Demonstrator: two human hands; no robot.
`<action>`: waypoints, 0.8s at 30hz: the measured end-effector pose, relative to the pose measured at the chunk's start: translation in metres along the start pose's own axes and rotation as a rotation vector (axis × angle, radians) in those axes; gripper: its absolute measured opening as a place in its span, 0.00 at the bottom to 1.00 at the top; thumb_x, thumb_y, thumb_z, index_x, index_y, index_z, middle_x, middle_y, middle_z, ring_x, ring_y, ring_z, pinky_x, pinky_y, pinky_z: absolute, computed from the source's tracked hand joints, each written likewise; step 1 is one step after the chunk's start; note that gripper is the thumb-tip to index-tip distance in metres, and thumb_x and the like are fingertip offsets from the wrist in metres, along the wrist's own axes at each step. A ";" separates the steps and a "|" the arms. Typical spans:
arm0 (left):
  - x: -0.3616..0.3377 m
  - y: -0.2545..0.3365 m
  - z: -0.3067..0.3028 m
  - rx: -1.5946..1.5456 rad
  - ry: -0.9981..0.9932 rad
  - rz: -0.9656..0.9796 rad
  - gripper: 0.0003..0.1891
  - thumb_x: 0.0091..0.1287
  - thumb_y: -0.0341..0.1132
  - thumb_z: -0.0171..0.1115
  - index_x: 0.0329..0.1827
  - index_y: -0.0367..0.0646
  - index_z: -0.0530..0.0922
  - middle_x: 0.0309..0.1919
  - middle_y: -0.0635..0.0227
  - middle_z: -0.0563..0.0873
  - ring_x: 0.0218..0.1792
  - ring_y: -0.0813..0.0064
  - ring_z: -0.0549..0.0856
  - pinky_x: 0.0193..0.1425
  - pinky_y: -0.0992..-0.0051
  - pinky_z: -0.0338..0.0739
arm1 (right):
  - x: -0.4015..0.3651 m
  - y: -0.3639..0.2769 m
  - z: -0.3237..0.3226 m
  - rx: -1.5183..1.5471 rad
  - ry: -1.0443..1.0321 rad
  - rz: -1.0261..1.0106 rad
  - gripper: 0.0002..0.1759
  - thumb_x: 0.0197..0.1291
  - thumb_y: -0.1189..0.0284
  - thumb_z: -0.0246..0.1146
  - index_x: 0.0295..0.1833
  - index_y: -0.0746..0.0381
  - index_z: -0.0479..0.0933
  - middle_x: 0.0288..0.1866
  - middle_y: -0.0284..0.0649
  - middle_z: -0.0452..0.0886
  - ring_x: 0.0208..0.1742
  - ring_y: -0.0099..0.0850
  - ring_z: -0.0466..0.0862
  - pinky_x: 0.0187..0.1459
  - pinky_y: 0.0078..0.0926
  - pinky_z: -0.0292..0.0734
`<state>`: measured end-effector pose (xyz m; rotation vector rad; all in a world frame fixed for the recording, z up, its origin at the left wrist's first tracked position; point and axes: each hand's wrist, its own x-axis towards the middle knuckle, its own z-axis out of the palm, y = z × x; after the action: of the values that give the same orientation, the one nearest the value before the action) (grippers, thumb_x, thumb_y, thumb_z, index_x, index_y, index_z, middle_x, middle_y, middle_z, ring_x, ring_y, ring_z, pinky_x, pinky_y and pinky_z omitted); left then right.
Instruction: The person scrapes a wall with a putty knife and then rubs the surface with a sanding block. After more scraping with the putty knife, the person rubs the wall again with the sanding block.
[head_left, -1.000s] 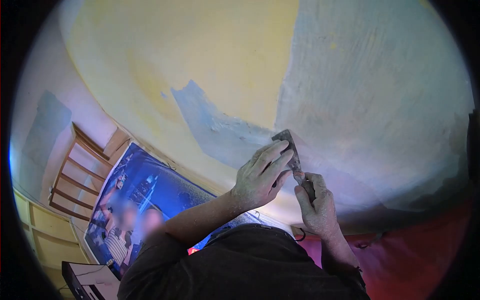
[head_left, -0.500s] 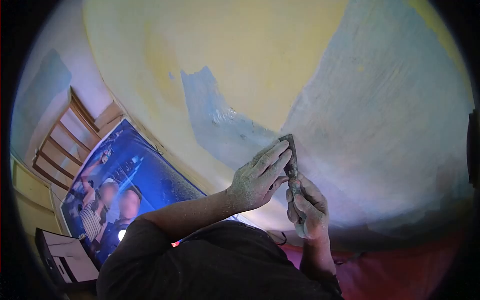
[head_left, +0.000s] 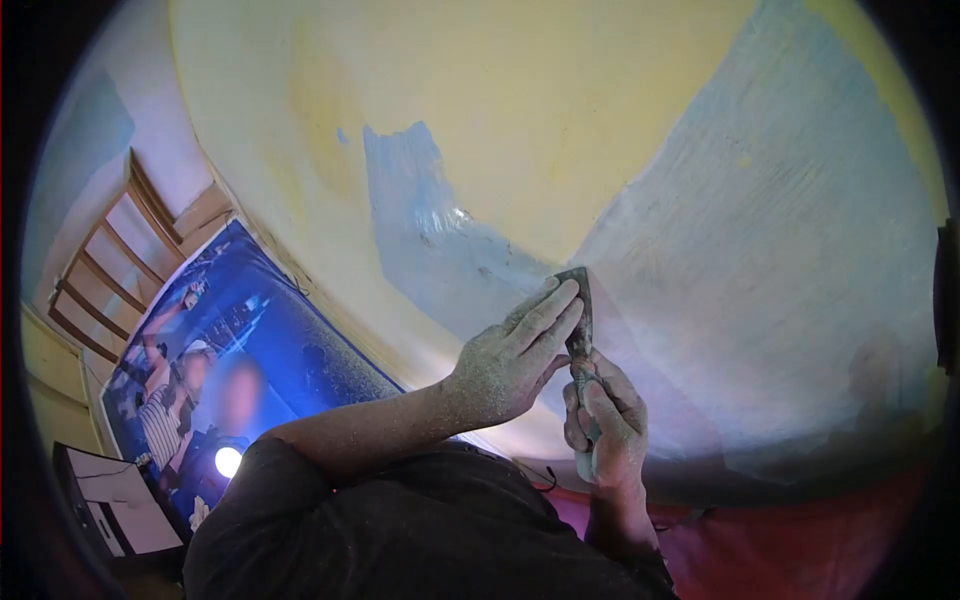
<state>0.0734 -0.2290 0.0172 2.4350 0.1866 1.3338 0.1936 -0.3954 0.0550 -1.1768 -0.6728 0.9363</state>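
Note:
My right hand (head_left: 608,420), dusted with pale powder, is closed around the handle of a putty knife (head_left: 583,335). The knife's dark blade points up, its top edge at the painted wall (head_left: 520,130). My left hand (head_left: 510,365), also powdery, has its fingers stretched out and laid flat on the blade, with the thumb near the blade's lower end. Just left of the blade tip lies a blue-grey patch (head_left: 410,210) in the yellow paint. A larger grey-blue area (head_left: 770,240) spreads to the right. Whether the blade touches the wall is hard to tell.
A blue printed sheet (head_left: 300,350) with pictured people hangs at the left, speckled with dust. Beyond it are a wooden slatted frame (head_left: 105,275) and a screen (head_left: 125,500). A bright light (head_left: 228,462) shows by my left shoulder. Red cloth (head_left: 800,550) lies at the lower right.
The view has shifted slightly, so the sheet and screen sit further left. Both hands keep the same hold on the putty knife, with little visible movement.

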 end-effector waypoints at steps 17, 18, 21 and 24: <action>-0.002 -0.001 -0.010 -0.018 -0.145 -0.035 0.45 0.67 0.29 0.80 0.87 0.25 0.69 0.90 0.40 0.65 0.90 0.40 0.68 0.89 0.53 0.73 | -0.004 0.001 0.004 -0.039 0.062 0.037 0.26 0.88 0.72 0.60 0.84 0.70 0.75 0.41 0.38 0.83 0.22 0.12 0.68 0.22 0.15 0.60; -0.005 -0.004 -0.009 -0.040 -0.164 -0.018 0.46 0.67 0.29 0.80 0.87 0.25 0.68 0.90 0.40 0.65 0.90 0.40 0.68 0.89 0.53 0.73 | -0.003 0.000 0.004 -0.053 0.067 0.040 0.26 0.88 0.72 0.60 0.84 0.69 0.75 0.41 0.38 0.83 0.22 0.12 0.68 0.22 0.15 0.61; -0.004 -0.010 -0.012 -0.014 -0.169 -0.006 0.46 0.67 0.29 0.80 0.87 0.24 0.67 0.90 0.40 0.64 0.90 0.39 0.67 0.89 0.53 0.73 | 0.003 0.000 0.001 -0.092 0.066 0.036 0.26 0.88 0.72 0.60 0.85 0.69 0.75 0.41 0.38 0.83 0.22 0.12 0.68 0.22 0.15 0.61; -0.003 -0.007 -0.013 0.035 -0.165 -0.030 0.45 0.67 0.29 0.79 0.87 0.24 0.68 0.90 0.39 0.64 0.90 0.39 0.67 0.88 0.54 0.74 | 0.008 0.001 0.006 -0.045 0.029 0.024 0.26 0.88 0.72 0.60 0.85 0.70 0.75 0.41 0.37 0.83 0.22 0.12 0.68 0.22 0.15 0.61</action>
<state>0.0611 -0.2201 0.0189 2.5464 0.2037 1.1191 0.1923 -0.3856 0.0557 -1.2386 -0.6610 0.9269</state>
